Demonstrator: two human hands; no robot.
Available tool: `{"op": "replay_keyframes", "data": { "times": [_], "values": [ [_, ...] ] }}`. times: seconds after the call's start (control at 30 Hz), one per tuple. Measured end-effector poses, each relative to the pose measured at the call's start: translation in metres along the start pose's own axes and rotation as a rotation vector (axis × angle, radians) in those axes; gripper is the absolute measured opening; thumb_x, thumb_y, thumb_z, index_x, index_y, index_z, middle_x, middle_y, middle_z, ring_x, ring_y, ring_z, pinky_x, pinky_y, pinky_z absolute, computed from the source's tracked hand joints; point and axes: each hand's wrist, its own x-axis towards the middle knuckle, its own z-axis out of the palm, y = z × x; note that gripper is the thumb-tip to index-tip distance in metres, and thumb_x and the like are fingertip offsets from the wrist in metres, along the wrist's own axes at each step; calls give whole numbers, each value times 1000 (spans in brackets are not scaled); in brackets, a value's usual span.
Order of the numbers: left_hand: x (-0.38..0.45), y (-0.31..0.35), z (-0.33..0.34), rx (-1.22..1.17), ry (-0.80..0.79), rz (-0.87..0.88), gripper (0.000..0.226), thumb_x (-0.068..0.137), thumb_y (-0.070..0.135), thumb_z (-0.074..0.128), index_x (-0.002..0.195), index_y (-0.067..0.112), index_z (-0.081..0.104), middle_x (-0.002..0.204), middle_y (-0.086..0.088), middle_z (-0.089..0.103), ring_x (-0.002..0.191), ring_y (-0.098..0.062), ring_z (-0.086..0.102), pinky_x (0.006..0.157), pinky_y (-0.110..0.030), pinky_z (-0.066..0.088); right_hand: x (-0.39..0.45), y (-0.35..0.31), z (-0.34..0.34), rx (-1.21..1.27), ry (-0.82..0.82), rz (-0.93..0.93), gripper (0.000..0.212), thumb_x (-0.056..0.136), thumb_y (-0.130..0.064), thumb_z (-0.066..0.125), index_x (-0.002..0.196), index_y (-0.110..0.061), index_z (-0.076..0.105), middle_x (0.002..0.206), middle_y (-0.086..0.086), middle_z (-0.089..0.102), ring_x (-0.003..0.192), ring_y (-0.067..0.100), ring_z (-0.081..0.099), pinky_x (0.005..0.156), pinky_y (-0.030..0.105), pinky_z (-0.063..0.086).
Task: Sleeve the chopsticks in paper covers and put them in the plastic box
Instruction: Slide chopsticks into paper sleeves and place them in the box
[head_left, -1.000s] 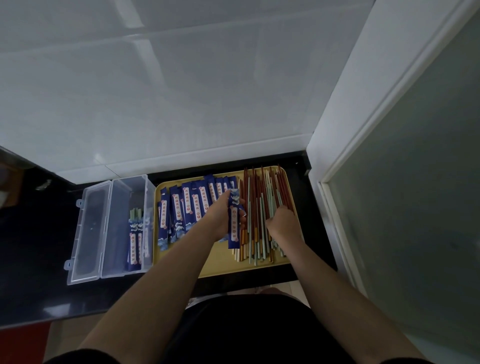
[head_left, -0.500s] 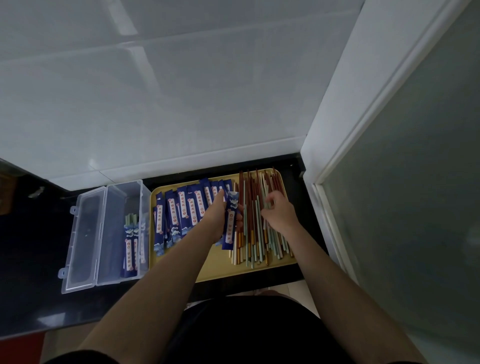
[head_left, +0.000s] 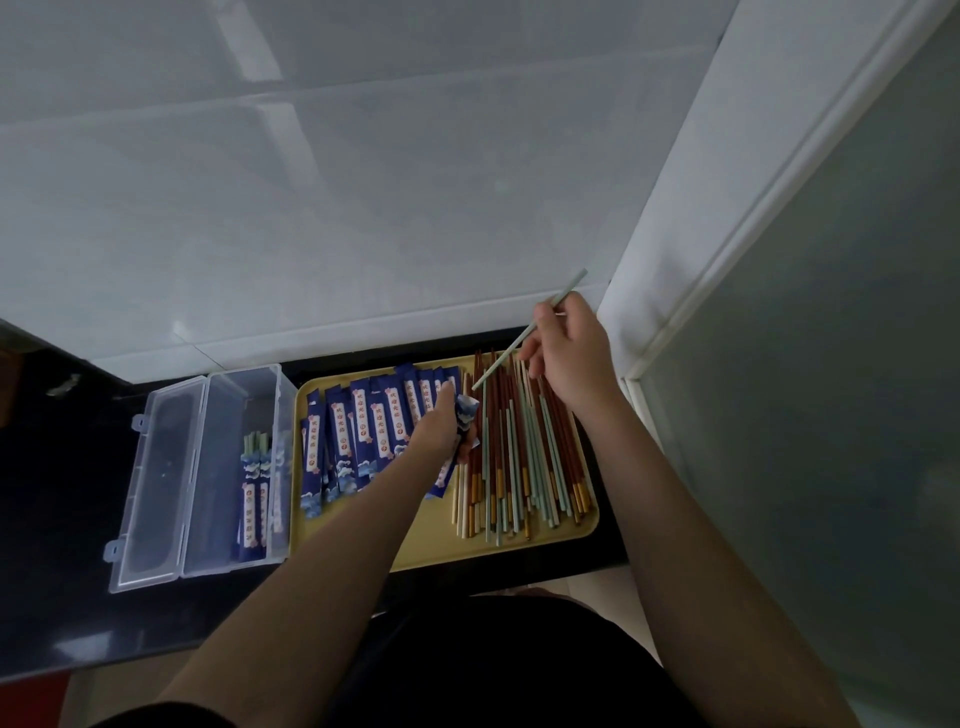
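Though partly hidden, green chopstick (head_left: 524, 335) tip toward sleeve (head_left: 464, 415).

Pale-green chopstick (head_left: 524, 332) raised – blue cover (head_left: 464, 415) below

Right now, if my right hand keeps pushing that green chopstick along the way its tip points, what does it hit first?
Probably the open mouth of the paper sleeve in your left hand; depth is unclear.

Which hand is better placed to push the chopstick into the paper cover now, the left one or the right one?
The right hand. It already pinches a pale green chopstick, tip pointing down toward the open mouth of the blue paper cover. The left hand grips that cover over the yellow tray, so it should only steady it.
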Motion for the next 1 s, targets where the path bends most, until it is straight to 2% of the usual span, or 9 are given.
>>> {"op": "replay_keyframes", "data": {
  "times": [0.13,0.27,0.4,0.47,0.53,0.63,0.73,0.87,1.0],
  "values": [
    [-5,4,3,84,-14,75,56,103,58,27,91,14,60,85,-15,61,78,-22,58,86,-39,47,-1,3,5,-85,-5,-38,21,107,-23,43,87,-23,46,69,6,65,43,3,53,49,14,45],
    [-7,4,6,78,-70,128,65,93,71,28,88,18,66,82,-10,62,79,-23,56,83,-41,45,-3,9,12,-129,-67,-22,16,107,-26,44,95,-18,52,75,7,67,48,2,55,54,19,50],
    [-14,9,8,167,-98,171,67,99,64,23,106,9,61,86,-14,62,80,-25,58,82,-39,48,-8,15,12,-400,-461,83,29,102,-43,53,116,-18,57,91,-6,63,67,4,62,61,22,47],
    [-13,9,8,145,-103,150,61,104,56,21,88,10,58,74,-10,58,70,-20,54,70,-33,45,-9,25,10,-465,-599,204,43,97,-50,57,127,-19,52,100,-5,61,76,9,65,61,22,48],
    [-12,7,5,95,-96,110,57,105,53,25,78,12,55,70,-8,56,67,-20,53,68,-31,45,-10,40,10,-527,-574,287,43,98,-44,59,129,-14,54,101,2,64,80,15,67,63,26,51],
    [-13,4,-1,104,-128,54,47,102,52,37,89,11,58,75,-9,58,71,-23,57,78,-36,50,-15,65,15,-658,-521,346,24,100,-29,58,108,-7,65,95,9,68,82,21,69,71,32,56],
    [-15,1,-2,85,-172,7,32,103,40,43,95,11,56,71,-7,58,62,-21,56,64,-32,51,-28,88,30,-728,-536,416,14,99,-25,59,93,-13,62,86,3,64,76,17,65,66,28,51],
    [-17,0,-2,49,-168,-16,21,104,23,40,111,8,52,71,-12,63,57,-24,61,58,-34,53,-45,113,49,-906,-484,442,20,98,-29,60,112,-14,61,96,1,62,82,17,60,72,31,51],
    [-16,-2,-4,40,-179,-4,21,103,21,42,110,5,54,71,-12,66,60,-26,65,64,-36,55,-51,119,57,-886,-385,464,22,96,-28,63,113,-17,55,96,1,60,88,21,65,79,36,56]
  ]
}}
